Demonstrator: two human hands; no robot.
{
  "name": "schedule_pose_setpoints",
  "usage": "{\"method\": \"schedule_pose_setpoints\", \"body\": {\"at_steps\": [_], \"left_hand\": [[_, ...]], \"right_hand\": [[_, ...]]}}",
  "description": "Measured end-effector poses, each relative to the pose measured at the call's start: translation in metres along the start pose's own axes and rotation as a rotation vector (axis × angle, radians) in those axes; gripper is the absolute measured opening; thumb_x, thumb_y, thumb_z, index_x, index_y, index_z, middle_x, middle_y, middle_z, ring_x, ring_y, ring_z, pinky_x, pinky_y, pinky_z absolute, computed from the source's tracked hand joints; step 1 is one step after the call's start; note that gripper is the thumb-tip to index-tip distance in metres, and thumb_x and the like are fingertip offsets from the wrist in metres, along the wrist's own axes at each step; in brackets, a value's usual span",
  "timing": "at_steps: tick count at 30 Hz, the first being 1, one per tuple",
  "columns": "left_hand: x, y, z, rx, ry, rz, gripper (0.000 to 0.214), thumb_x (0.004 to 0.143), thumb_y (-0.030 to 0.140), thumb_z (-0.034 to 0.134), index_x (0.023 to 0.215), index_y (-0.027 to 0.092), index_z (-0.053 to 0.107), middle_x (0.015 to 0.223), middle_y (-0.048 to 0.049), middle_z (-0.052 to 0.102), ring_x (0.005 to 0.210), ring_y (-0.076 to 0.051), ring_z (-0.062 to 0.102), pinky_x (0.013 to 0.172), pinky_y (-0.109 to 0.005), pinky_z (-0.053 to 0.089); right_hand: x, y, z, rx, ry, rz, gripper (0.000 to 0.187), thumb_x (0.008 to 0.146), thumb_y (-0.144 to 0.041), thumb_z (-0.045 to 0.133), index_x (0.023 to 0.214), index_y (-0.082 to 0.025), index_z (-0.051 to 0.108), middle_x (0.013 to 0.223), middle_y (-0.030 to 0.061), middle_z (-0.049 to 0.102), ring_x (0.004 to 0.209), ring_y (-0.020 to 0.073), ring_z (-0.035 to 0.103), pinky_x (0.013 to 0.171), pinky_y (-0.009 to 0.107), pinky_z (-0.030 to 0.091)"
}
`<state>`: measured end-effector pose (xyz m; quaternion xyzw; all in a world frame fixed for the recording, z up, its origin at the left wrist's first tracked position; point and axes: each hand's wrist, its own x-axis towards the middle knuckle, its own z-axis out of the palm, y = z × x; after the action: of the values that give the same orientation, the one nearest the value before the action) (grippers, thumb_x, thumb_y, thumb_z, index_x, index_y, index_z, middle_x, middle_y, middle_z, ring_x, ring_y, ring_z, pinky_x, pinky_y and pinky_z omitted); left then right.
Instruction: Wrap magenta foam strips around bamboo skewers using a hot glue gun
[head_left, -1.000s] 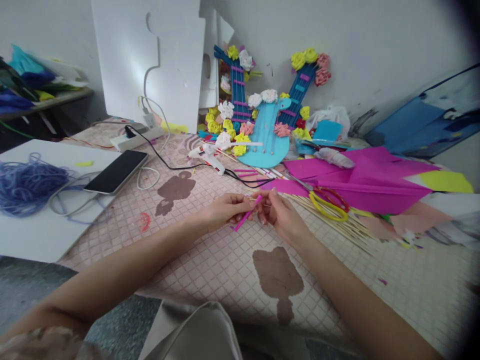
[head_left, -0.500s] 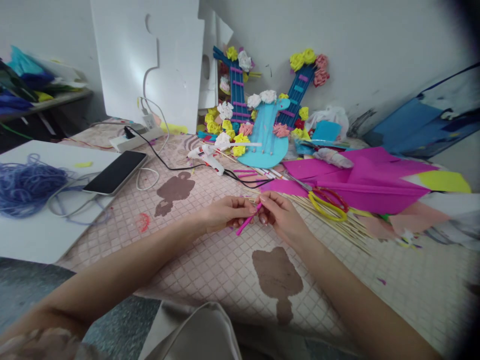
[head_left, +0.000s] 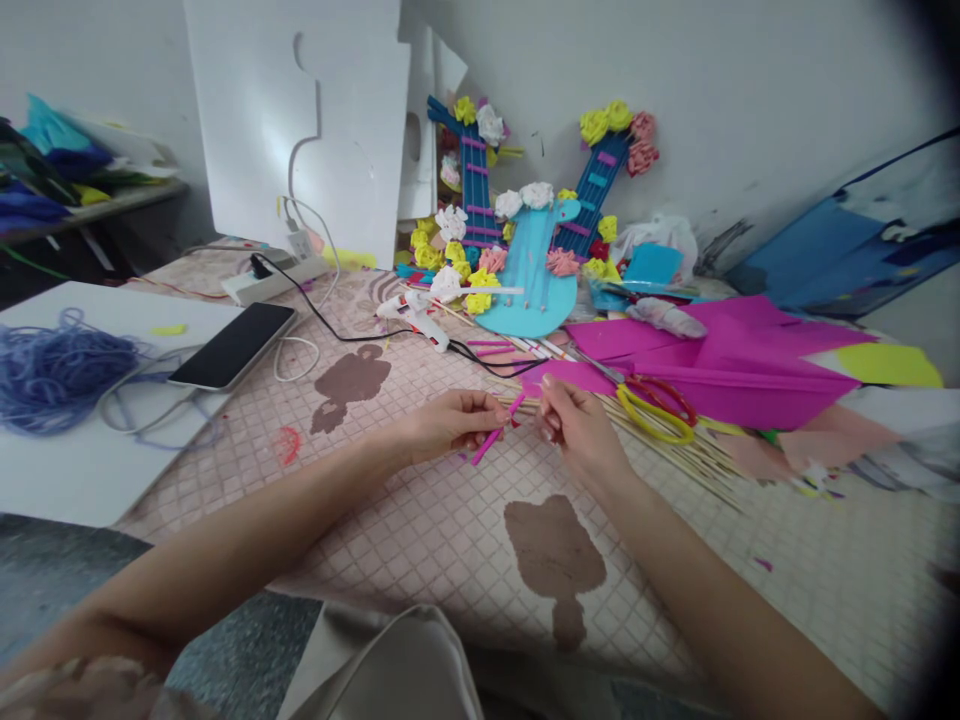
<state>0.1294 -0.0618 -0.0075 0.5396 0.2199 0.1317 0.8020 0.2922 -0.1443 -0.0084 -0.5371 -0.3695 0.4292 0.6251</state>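
Note:
My left hand (head_left: pixel 450 424) pinches a short pink paper-wrapped stick (head_left: pixel 496 432) that slants down to the left above the tiled tabletop. My right hand (head_left: pixel 577 430) is curled just to the right of the stick's upper end, fingers pressed together; what it grips, if anything, is too small to make out. A bundle of thin wooden skewers (head_left: pixel 675 445) lies on the table right behind both hands. Red and yellow handled scissors (head_left: pixel 652 405) rest on the skewers beside magenta paper sheets (head_left: pixel 720 355).
A glue gun (head_left: pixel 416 315) with a black cord, a phone (head_left: pixel 232 343), a power strip (head_left: pixel 274 277) and blue yarn (head_left: pixel 56 365) on a white board lie to the left. Blue paper guitars (head_left: pixel 529 270) with paper flowers lean on the wall behind.
My right hand has drawn slightly right, away from the stick's tip, leaving a small gap. My left hand and the pink stick have stayed almost where they were.

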Motion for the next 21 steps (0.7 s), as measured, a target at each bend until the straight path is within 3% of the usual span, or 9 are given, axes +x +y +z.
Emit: {"method": "schedule_pose_setpoints", "body": {"at_steps": [4,6,9,14,21], "left_hand": [[-0.001,0.000,0.001,-0.018,-0.007,0.003,0.027,0.073,0.035,0.073,0.075,0.012,0.058,0.062,0.0042,0.051,0.047,-0.002,0.039,0.043,-0.018,0.026],[-0.002,-0.001,0.002,-0.019,-0.033,-0.006,0.027,0.075,0.036,0.072,0.075,0.013,0.058,0.059,0.0047,0.049,0.046,-0.003,0.039,0.043,-0.018,0.026],[-0.002,-0.002,0.002,-0.030,-0.059,-0.018,0.026,0.075,0.036,0.072,0.075,0.013,0.059,0.058,0.0045,0.050,0.046,-0.003,0.039,0.044,-0.018,0.028],[0.000,-0.002,-0.002,-0.149,0.005,0.002,0.026,0.072,0.032,0.076,0.075,0.012,0.059,0.063,0.0024,0.054,0.052,-0.004,0.048,0.050,-0.017,0.036],[0.003,-0.002,-0.007,-0.304,0.145,0.137,0.022,0.070,0.023,0.079,0.078,0.012,0.061,0.070,0.0016,0.058,0.060,-0.005,0.053,0.061,-0.018,0.042]], "right_hand": [[-0.003,0.000,0.004,0.028,-0.187,0.054,0.030,0.076,-0.046,0.070,0.083,-0.020,0.058,0.058,-0.0057,0.052,0.046,0.0078,0.044,0.043,0.021,0.032],[-0.005,0.002,0.006,0.023,-0.243,0.060,0.028,0.078,-0.045,0.069,0.082,-0.019,0.059,0.057,-0.0056,0.052,0.046,0.0073,0.043,0.044,0.021,0.032],[-0.005,0.005,0.007,0.016,-0.216,0.043,0.027,0.079,-0.043,0.068,0.078,-0.019,0.058,0.058,-0.0055,0.052,0.046,0.0068,0.043,0.045,0.021,0.034],[-0.006,0.009,0.008,-0.008,-0.112,0.022,0.033,0.085,-0.050,0.057,0.094,-0.019,0.062,0.075,-0.0008,0.058,0.056,0.0098,0.052,0.048,0.023,0.040],[-0.013,0.007,0.014,-0.272,-0.162,-0.109,0.035,0.090,-0.047,0.049,0.104,-0.019,0.064,0.084,0.0048,0.064,0.070,0.0159,0.057,0.060,0.029,0.048]]}}
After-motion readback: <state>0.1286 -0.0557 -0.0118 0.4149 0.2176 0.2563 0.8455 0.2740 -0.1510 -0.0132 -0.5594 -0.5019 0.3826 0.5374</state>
